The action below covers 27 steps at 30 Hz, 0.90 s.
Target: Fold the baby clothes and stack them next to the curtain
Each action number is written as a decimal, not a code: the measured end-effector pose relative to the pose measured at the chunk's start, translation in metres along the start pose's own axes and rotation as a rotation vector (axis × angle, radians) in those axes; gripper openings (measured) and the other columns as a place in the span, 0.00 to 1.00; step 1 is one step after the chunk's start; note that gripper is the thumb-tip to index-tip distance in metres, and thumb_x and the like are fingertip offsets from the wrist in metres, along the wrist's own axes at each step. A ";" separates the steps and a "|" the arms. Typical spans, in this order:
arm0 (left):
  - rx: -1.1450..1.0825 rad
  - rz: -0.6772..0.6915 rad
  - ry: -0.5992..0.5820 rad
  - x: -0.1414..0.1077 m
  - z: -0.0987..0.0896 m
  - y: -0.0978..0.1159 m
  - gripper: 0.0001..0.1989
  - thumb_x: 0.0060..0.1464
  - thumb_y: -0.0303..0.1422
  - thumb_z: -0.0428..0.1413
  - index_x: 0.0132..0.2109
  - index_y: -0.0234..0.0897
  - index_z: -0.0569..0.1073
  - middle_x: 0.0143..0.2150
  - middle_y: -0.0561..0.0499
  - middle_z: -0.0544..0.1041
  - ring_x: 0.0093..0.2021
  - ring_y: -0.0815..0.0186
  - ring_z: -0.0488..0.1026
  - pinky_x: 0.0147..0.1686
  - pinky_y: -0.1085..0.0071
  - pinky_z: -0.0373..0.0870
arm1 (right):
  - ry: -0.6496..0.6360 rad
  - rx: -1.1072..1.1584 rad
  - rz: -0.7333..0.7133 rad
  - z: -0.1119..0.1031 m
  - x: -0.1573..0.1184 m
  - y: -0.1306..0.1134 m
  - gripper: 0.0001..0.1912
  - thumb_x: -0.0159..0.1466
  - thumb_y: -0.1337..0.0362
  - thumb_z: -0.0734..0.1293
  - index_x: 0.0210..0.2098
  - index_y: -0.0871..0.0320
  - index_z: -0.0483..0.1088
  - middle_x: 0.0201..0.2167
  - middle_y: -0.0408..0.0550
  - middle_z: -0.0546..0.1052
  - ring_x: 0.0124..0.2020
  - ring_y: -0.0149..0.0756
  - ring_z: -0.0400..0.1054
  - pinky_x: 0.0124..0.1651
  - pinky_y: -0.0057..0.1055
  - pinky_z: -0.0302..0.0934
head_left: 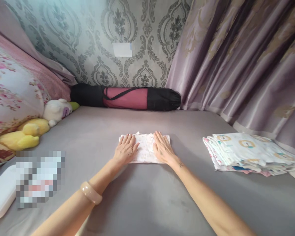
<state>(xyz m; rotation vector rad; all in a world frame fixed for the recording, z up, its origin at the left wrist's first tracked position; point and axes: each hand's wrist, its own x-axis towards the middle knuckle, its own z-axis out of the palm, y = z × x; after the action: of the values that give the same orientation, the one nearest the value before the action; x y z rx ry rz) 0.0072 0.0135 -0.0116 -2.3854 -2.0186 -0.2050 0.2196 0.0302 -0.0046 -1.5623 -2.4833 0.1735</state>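
Observation:
A small white cloth (145,149) with a faint pale print lies folded into a rectangle on the grey bed sheet (147,196). Flat on its left end rests my left hand (126,148), fingers stretched out and pointing away from me. My right hand (164,147) presses the right end in the same way, its fingers also extended. Between the two hands the middle of the cloth shows. Neither hand grips anything. Off to the right sits a stack of folded printed cloths (248,150), apart from my right hand.
A black and pink roll bag (125,98) lies along the wallpapered wall. Plush toys (29,131) and a floral pillow (12,95) line the left side. Nearer me on the left are a white object (8,190) and a blurred-out item (43,180). Purple curtains (236,59) hang on the right.

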 end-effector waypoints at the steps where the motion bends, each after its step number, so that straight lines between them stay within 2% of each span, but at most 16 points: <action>1: 0.007 -0.007 0.009 0.000 0.000 -0.001 0.29 0.66 0.42 0.36 0.66 0.30 0.58 0.68 0.40 0.57 0.69 0.53 0.49 0.66 0.53 0.44 | 0.012 -0.016 0.017 0.000 -0.001 0.001 0.31 0.68 0.63 0.48 0.68 0.72 0.47 0.69 0.57 0.47 0.70 0.42 0.38 0.70 0.42 0.34; 6: 0.004 -0.018 -0.070 -0.002 -0.003 -0.007 0.30 0.66 0.42 0.35 0.67 0.27 0.56 0.69 0.40 0.54 0.69 0.54 0.49 0.66 0.54 0.46 | -0.016 -0.043 0.044 0.000 -0.002 0.006 0.31 0.68 0.62 0.48 0.67 0.71 0.48 0.68 0.57 0.49 0.69 0.41 0.40 0.69 0.41 0.35; 10: 0.002 -0.048 -0.024 -0.007 -0.007 -0.016 0.31 0.66 0.43 0.34 0.67 0.27 0.55 0.69 0.40 0.54 0.70 0.55 0.47 0.67 0.56 0.45 | 0.028 -0.068 0.094 -0.003 -0.006 0.016 0.32 0.69 0.60 0.47 0.67 0.72 0.49 0.69 0.58 0.48 0.70 0.43 0.38 0.69 0.43 0.36; 15: -0.030 -0.067 -0.074 -0.011 -0.002 -0.028 0.32 0.66 0.44 0.33 0.68 0.27 0.54 0.70 0.42 0.53 0.70 0.56 0.46 0.67 0.57 0.45 | 0.005 -0.098 0.093 0.001 -0.012 0.029 0.32 0.69 0.60 0.46 0.67 0.73 0.50 0.69 0.57 0.48 0.70 0.43 0.38 0.69 0.43 0.36; 22: -0.028 -0.064 -0.073 -0.010 0.004 -0.031 0.34 0.65 0.47 0.31 0.68 0.29 0.53 0.70 0.43 0.51 0.70 0.57 0.46 0.66 0.58 0.47 | -0.034 -0.099 0.108 0.003 -0.012 0.030 0.32 0.69 0.58 0.45 0.68 0.72 0.47 0.69 0.55 0.46 0.70 0.42 0.36 0.70 0.41 0.36; 27: -0.004 -0.052 -0.121 -0.007 -0.006 -0.030 0.32 0.65 0.45 0.33 0.67 0.28 0.54 0.70 0.41 0.53 0.70 0.54 0.47 0.65 0.54 0.49 | -0.064 -0.118 0.129 -0.006 -0.009 0.025 0.32 0.69 0.58 0.46 0.67 0.71 0.49 0.69 0.56 0.48 0.70 0.44 0.39 0.69 0.46 0.36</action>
<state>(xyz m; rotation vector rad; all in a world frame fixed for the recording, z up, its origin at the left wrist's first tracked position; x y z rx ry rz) -0.0236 0.0109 -0.0086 -2.4047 -2.1342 -0.0671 0.2471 0.0328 -0.0049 -1.7928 -2.4821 0.0998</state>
